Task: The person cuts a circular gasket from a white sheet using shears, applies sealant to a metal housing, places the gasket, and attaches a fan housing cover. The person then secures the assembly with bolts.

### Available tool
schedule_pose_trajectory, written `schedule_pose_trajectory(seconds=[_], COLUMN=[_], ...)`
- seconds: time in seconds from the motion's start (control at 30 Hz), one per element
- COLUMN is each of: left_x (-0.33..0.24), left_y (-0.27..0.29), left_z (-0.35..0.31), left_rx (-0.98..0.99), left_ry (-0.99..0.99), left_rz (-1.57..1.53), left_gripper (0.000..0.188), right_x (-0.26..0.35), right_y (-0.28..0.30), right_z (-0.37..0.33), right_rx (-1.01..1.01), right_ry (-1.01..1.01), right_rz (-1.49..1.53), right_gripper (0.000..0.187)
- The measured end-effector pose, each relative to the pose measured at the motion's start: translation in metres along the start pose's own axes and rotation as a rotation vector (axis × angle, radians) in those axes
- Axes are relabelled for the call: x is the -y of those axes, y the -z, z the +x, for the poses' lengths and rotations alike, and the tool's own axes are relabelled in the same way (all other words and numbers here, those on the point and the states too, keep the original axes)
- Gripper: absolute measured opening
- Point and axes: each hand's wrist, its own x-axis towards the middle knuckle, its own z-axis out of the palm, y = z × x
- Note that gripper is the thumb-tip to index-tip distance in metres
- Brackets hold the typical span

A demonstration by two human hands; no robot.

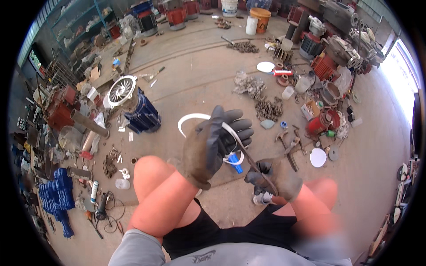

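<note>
My left hand [205, 148], in a dark work glove, holds a thin white ring [193, 116] in front of me. Its fingers point right, and part of the ring is hidden behind the glove. My right hand [277, 178], gloved too, is closed around a slim dark strip [251, 160], perhaps a flat tool. The strip slants up to the ring's right side and seems to touch it. Just below the ring's lower edge shows a blue object [235, 163]; whether it lies on the floor I cannot tell.
A blue finned motor housing [144, 113] with a white fan-like cover [122, 91] stands left ahead. To the right lie a hammer [282, 138], chains [269, 109], a white disc [318, 157] and a red motor part [318, 125]. An angle grinder [102, 207] lies at lower left.
</note>
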Motion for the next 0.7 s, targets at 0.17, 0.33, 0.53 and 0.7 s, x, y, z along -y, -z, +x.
schedule_pose_trajectory(seconds=[0.17, 0.33, 0.53, 0.7], left_x=[-0.004, -0.001, 0.000, 0.001], left_y=[-0.006, -0.010, -0.005, -0.009], left_z=[-0.004, -0.002, -0.002, -0.005], left_rx=[-0.072, -0.015, -0.018, 0.018], left_ry=[-0.062, -0.030, 0.023, 0.067], left_rz=[0.035, 0.050, 0.034, 0.094], left_gripper=[0.067, 0.060, 0.058, 0.059], right_x=[-0.007, -0.005, -0.009, -0.018], right_y=[-0.002, -0.001, 0.002, 0.001], right_z=[0.006, 0.006, 0.000, 0.005], right_rx=[0.003, -0.009, 0.025, -0.020], right_ry=[0.101, 0.099, 0.107, 0.138], right_rz=[-0.059, -0.056, -0.060, -0.092], right_gripper=[0.034, 0.037, 0.042, 0.041])
